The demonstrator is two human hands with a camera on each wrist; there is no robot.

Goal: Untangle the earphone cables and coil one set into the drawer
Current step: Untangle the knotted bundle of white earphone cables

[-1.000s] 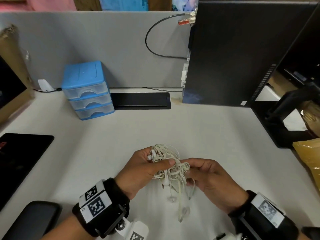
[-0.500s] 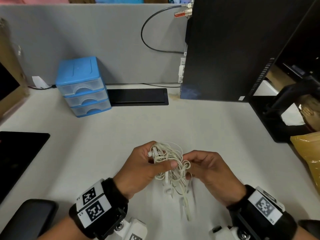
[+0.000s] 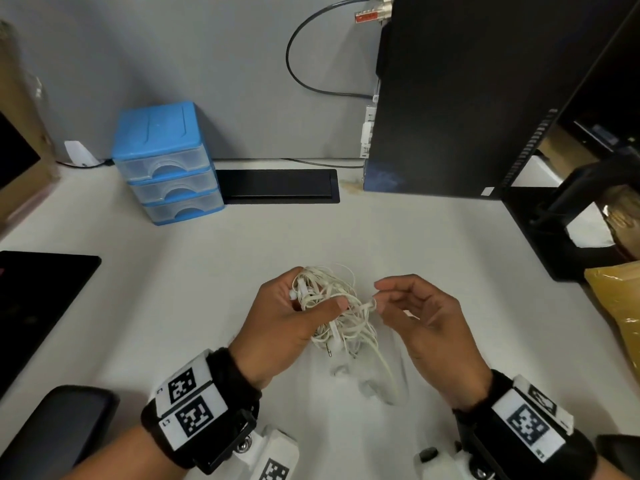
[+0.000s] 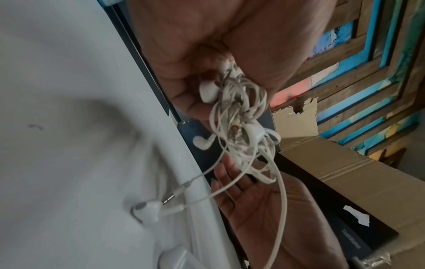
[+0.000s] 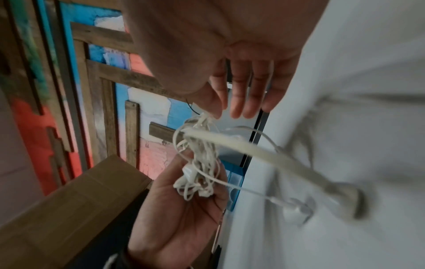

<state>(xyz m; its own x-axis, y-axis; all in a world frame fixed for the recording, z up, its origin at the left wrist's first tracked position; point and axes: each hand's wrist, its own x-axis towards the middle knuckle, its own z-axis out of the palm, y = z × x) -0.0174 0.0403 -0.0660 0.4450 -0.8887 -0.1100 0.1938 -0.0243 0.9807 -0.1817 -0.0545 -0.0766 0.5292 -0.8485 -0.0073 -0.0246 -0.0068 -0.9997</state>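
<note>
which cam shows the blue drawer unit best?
Head view. The blue plastic three-drawer unit stands whole and unobstructed at the back of the white desk, all three clear drawers shut. Right wrist view catches only a blue sliver behind the left hand. Left wrist view does not show it.

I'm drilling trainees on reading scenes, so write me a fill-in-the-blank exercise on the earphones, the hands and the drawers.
1. The tangled white earphone cables are gripped in the person's ____ hand.
2. The right hand pinches a ____ at the edge of the tangle.
3. The drawer unit has ____ drawers.
4. All of its drawers are ____.

Missing words: left; cable loop; three; closed
</note>
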